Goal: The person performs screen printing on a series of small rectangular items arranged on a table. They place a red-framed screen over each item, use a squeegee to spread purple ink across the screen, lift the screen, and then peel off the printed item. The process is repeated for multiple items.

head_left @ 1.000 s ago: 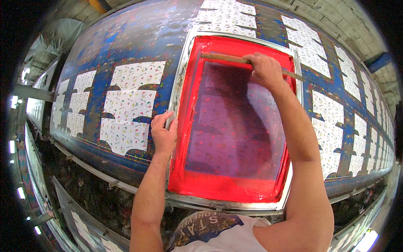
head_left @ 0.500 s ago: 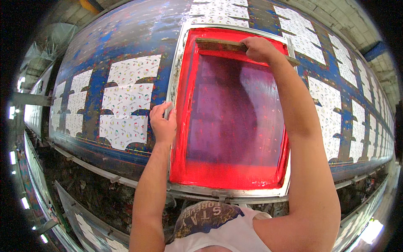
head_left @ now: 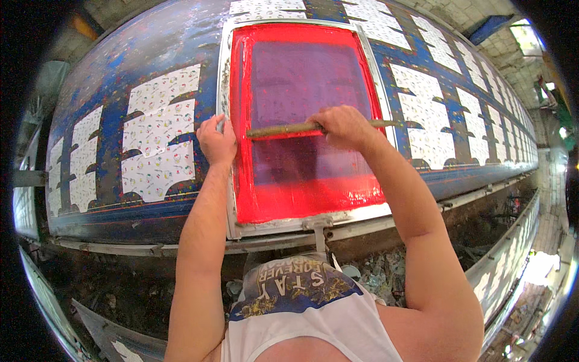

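From my remote seat I have the right hand (head_left: 345, 127) with its grip clamped on a long, narrow wooden squeegee bar (head_left: 280, 130), which lies across the purple translucent mesh (head_left: 301, 72) about midway between the frame's far and near ends. The left hand (head_left: 217, 140) has its fingers curled closed on the left rail of the pale metal rectangular frame (head_left: 224, 72); I can't tell just how the fingertips sit under it. The frame rests on the long, dark blue, colour-stained counter (head_left: 108, 84), between rows of white patterned fabric pieces (head_left: 160, 169).

To do this stroke well, I would press evenly along the whole bar. The hand sits nearer the middle than either end, so I judge that a twist of the wrist could lift one side. The right end overhangs the right rail, so I would watch that it doesn't ride up there. The glossy red ink (head_left: 301, 202) lies thick at the near end; I would draw at one steady pace towards it and brace the frame firmly, since a slip could smear the print.
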A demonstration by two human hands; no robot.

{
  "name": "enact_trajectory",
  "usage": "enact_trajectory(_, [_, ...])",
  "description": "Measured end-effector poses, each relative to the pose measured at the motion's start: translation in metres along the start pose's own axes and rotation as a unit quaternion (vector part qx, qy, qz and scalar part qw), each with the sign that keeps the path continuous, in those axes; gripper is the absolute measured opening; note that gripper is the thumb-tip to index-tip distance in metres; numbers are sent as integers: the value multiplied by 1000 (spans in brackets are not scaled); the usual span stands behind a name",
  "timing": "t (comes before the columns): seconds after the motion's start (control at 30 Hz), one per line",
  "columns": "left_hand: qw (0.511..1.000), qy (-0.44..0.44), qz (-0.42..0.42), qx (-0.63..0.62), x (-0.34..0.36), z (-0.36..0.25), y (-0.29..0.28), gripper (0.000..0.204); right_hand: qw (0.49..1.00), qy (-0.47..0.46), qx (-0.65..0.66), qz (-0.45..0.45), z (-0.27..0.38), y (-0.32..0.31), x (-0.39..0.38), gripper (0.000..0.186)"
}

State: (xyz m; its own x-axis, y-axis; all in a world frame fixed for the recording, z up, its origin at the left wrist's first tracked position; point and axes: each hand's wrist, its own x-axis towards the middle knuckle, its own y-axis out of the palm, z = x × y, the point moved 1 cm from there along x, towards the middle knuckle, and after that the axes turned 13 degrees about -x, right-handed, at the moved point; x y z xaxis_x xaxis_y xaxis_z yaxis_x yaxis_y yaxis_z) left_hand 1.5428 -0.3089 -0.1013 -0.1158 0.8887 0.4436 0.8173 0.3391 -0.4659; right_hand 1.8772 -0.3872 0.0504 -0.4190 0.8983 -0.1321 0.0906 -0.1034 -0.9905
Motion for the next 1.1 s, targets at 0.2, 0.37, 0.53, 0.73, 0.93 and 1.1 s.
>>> enact_trajectory(0.2, [999,-20,24,25,-2,-4,-1,33,999,27,13,12,74,11,-88,41])
enact_trajectory(0.37, [997,11,41,71,-4,-8,0,47,999,36,24,-15,119,18,-145,42])
enact_trajectory(0.53, [992,0,76,104,-11,-8,-5,56,999,25,19,-24,137,36,-174,57])
enact_trajectory(0.73, [993,-28,39,104,-16,-24,-12,54,997,-43,52,-49,128,44,-206,72])
enact_trajectory(0.93, [987,-65,31,146,-18,-33,-6,55,960,31,195,-201,56,59,-266,71])
enact_trajectory(1.1, [985,-70,33,153,-14,-21,-4,54,893,337,201,-218,-28,98,-284,64])
